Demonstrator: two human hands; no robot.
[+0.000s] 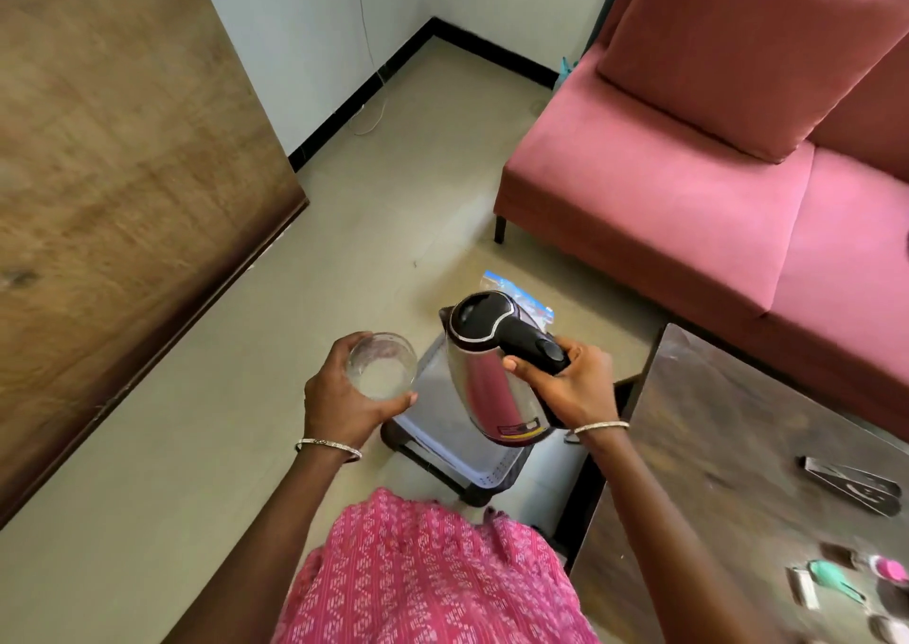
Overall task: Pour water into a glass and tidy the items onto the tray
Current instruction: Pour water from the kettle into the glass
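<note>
We see the left hand at lower centre of the frame, fingers and thumb curled round a clear drinking glass, which it holds in the air with the mouth facing up. Whether there is water in the glass we cannot tell; its bottom only looks pale and blurred.

Just right of it, the right hand grips the black handle of a steel electric kettle, with the thumb lying across the handle's near side. The kettle is lifted, its dark lid closed, its body leaning so that the base points to the lower right. Its spout points toward the upper left, near the glass but apart from it.

Under both hands, lower in the picture, sits a pale grey tray with a perforated rim, resting on a dark low stand on the floor. A blue-printed packet shows just beyond the kettle.

Each wrist carries a thin metal bangle, and a pink patterned garment fills the bottom centre.

A pink sofa takes the upper right, a brown wooden tabletop the left side. At lower right is a dark table with small blurred objects on it, among them a teal one. A white cable hangs by the far wall.
</note>
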